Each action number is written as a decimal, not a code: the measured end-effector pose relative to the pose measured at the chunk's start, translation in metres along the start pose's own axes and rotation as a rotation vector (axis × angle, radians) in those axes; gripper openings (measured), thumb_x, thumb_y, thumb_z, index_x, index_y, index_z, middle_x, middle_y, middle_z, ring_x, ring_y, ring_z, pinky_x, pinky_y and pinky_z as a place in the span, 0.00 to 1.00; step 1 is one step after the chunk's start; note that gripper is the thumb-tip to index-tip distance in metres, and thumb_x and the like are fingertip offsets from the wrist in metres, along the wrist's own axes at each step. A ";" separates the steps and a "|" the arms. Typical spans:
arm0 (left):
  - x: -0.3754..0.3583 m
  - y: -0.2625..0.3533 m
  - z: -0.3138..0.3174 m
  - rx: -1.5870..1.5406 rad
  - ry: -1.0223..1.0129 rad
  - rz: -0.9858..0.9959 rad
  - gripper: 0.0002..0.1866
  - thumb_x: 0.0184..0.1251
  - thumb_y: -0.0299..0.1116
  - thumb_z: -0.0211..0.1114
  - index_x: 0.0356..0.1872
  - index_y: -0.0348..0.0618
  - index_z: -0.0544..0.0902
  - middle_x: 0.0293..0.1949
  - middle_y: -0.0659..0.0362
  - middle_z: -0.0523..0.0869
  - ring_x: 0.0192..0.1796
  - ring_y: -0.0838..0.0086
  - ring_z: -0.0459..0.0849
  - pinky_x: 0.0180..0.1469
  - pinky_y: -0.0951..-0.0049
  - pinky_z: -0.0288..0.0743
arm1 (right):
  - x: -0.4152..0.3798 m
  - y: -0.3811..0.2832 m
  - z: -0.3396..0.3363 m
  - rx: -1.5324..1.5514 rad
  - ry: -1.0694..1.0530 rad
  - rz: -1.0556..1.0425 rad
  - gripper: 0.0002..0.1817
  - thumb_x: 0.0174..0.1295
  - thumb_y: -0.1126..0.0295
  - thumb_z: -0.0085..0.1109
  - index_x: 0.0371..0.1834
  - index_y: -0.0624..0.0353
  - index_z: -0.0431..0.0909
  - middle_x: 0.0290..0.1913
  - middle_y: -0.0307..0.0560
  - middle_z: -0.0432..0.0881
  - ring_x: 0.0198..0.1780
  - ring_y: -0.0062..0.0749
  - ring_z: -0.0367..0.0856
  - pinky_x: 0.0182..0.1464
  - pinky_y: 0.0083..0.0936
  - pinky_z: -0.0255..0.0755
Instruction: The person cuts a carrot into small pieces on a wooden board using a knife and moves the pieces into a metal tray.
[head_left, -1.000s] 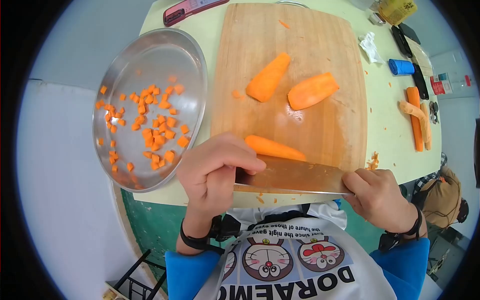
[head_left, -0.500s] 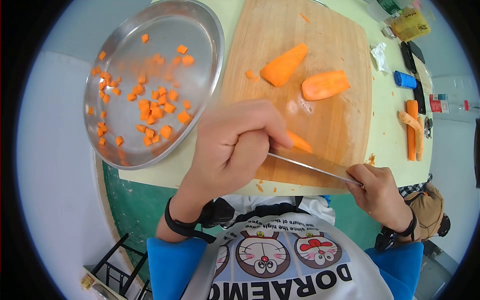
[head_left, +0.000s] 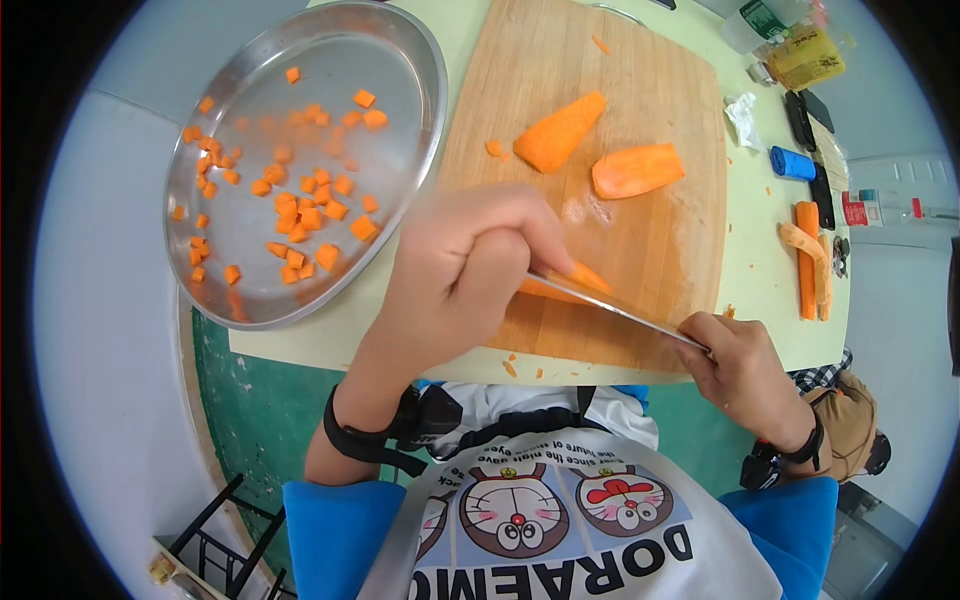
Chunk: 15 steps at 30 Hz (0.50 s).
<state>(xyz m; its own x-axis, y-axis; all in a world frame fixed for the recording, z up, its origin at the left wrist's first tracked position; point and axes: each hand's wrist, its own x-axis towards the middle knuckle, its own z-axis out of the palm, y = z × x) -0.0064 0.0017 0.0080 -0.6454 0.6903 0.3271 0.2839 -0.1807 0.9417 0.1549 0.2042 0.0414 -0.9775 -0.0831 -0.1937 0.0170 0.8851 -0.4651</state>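
My right hand is closed around the right end of a knife. Its blade runs leftward to my left hand, whose curled fingers close on the tip end. A carrot piece lies beneath the blade, partly hidden by it and by my left hand. Farther up the wooden cutting board are a tapered carrot piece and a carrot piece with its flat cut face up. Carrot cubes are scattered in the round metal tray to the left.
At the table's right stand a whole carrot and peeled-looking pale carrots. Behind them are a blue roll, crumpled tissue, a yellow packet and a clear bottle. A tan bag is at the lower right.
The knife has risen from the near side of the carrot piece to above it, and both hands have shifted slightly upward with it. The whole view has moved a little.
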 end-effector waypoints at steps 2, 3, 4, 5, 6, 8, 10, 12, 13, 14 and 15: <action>0.001 -0.004 -0.001 -0.050 0.005 -0.013 0.12 0.49 0.19 0.41 0.20 0.30 0.76 0.24 0.51 0.79 0.24 0.76 0.74 0.29 0.79 0.68 | -0.001 -0.003 0.000 0.004 -0.008 0.047 0.08 0.54 0.74 0.60 0.27 0.61 0.68 0.20 0.49 0.74 0.20 0.46 0.75 0.21 0.34 0.69; 0.001 -0.004 -0.002 -0.044 0.006 -0.009 0.12 0.49 0.19 0.41 0.20 0.30 0.76 0.24 0.51 0.79 0.24 0.76 0.74 0.29 0.79 0.68 | -0.001 -0.006 0.000 0.004 -0.004 0.042 0.08 0.54 0.74 0.60 0.27 0.61 0.68 0.20 0.49 0.74 0.20 0.46 0.75 0.21 0.34 0.69; 0.001 -0.005 -0.002 -0.063 0.012 -0.026 0.12 0.49 0.19 0.41 0.20 0.30 0.76 0.23 0.51 0.78 0.25 0.76 0.73 0.29 0.79 0.67 | -0.001 -0.008 -0.001 -0.004 -0.008 0.046 0.08 0.54 0.74 0.60 0.27 0.61 0.68 0.19 0.50 0.74 0.20 0.47 0.75 0.21 0.34 0.69; 0.001 -0.005 -0.003 -0.082 0.017 -0.047 0.12 0.49 0.19 0.41 0.20 0.30 0.75 0.23 0.51 0.78 0.25 0.76 0.73 0.29 0.79 0.67 | -0.001 -0.010 -0.002 -0.010 -0.014 0.051 0.09 0.54 0.74 0.60 0.27 0.61 0.68 0.19 0.50 0.74 0.19 0.47 0.75 0.21 0.34 0.69; 0.001 -0.007 -0.003 -0.079 0.017 -0.050 0.12 0.49 0.19 0.41 0.20 0.30 0.75 0.23 0.51 0.78 0.25 0.76 0.73 0.29 0.79 0.67 | 0.000 -0.013 -0.004 -0.006 -0.015 0.049 0.09 0.54 0.74 0.60 0.27 0.61 0.68 0.19 0.50 0.74 0.19 0.47 0.75 0.21 0.34 0.69; 0.002 -0.009 -0.003 -0.049 0.044 -0.030 0.12 0.49 0.20 0.41 0.19 0.31 0.75 0.23 0.51 0.78 0.25 0.76 0.73 0.30 0.79 0.67 | 0.003 -0.016 -0.008 -0.036 -0.031 0.058 0.09 0.56 0.73 0.59 0.26 0.61 0.67 0.18 0.51 0.73 0.19 0.47 0.75 0.20 0.35 0.69; 0.000 -0.009 -0.004 -0.072 0.042 -0.041 0.12 0.49 0.19 0.41 0.19 0.31 0.75 0.23 0.51 0.78 0.25 0.76 0.73 0.30 0.79 0.67 | 0.003 -0.018 -0.007 -0.029 -0.027 0.051 0.10 0.56 0.72 0.59 0.26 0.61 0.67 0.18 0.51 0.73 0.18 0.47 0.75 0.19 0.35 0.68; 0.000 -0.010 -0.004 -0.096 0.041 -0.052 0.12 0.49 0.19 0.41 0.19 0.31 0.76 0.23 0.51 0.78 0.25 0.76 0.73 0.30 0.79 0.68 | 0.003 -0.017 -0.007 -0.023 -0.024 0.044 0.10 0.57 0.72 0.59 0.26 0.61 0.67 0.18 0.51 0.73 0.18 0.47 0.75 0.19 0.35 0.68; 0.002 -0.010 -0.003 -0.091 0.049 -0.049 0.12 0.51 0.20 0.42 0.20 0.30 0.76 0.22 0.53 0.79 0.26 0.77 0.75 0.31 0.78 0.70 | 0.004 -0.014 -0.007 -0.021 -0.022 0.038 0.10 0.57 0.71 0.59 0.26 0.61 0.67 0.17 0.51 0.73 0.18 0.47 0.75 0.19 0.35 0.68; 0.003 -0.011 -0.002 -0.087 0.058 -0.044 0.12 0.54 0.21 0.43 0.20 0.30 0.76 0.22 0.55 0.80 0.26 0.77 0.76 0.32 0.78 0.72 | 0.004 -0.012 -0.007 -0.021 -0.021 0.032 0.10 0.57 0.71 0.59 0.26 0.61 0.67 0.17 0.51 0.73 0.18 0.47 0.75 0.18 0.35 0.68; 0.002 -0.010 -0.001 -0.085 0.058 -0.041 0.12 0.54 0.21 0.43 0.20 0.30 0.76 0.22 0.55 0.80 0.26 0.77 0.76 0.32 0.78 0.72 | 0.003 -0.011 -0.005 -0.023 -0.017 0.030 0.10 0.57 0.71 0.59 0.26 0.61 0.67 0.17 0.51 0.73 0.18 0.47 0.75 0.18 0.35 0.68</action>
<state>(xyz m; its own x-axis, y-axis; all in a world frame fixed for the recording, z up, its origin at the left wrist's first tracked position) -0.0117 0.0041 -0.0002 -0.6960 0.6567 0.2903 0.1968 -0.2143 0.9567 0.1506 0.1969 0.0502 -0.9728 -0.0643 -0.2224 0.0411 0.8973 -0.4394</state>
